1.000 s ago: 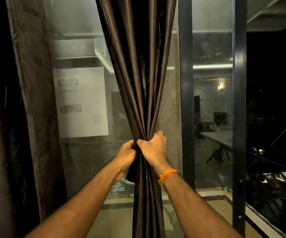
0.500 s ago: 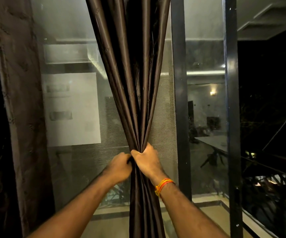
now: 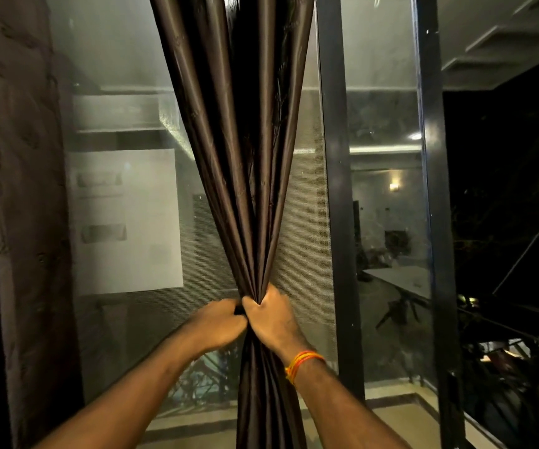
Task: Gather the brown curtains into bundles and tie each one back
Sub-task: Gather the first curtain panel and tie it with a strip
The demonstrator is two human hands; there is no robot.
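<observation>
1. Your brown curtain (image 3: 239,157) hangs in front of the mesh-covered pane, just left of the black window frame (image 3: 336,189). Its folds are drawn in to a narrow waist at your hands.
2. Your right hand (image 3: 274,315) is clamped round that waist, fingers wrapped behind the folds. Your left hand (image 3: 216,322) is curled tight on the waist from the left, touching the right hand. A small dark bit (image 3: 238,310) shows between them; whether it is a tie or a fold cannot be told.
3. Risk: the fabric looks slick, so if your right grip loosens while the left works, folds will likely slide out and the bundle will fan open.
4. Risk: no tie is clearly in view. Freeing 1 hand to fetch one could let the waist drop.
5. The 2nd curtain (image 3: 22,189) hangs straight at the far left with no tie showing, so the task looks only partly done.
6. Writing: the pale sheet (image 3: 125,222) behind the mesh shows grey blocks, too blurred to read. Your orange wristband (image 3: 300,362) bears no lettering. No brand is visible.
</observation>
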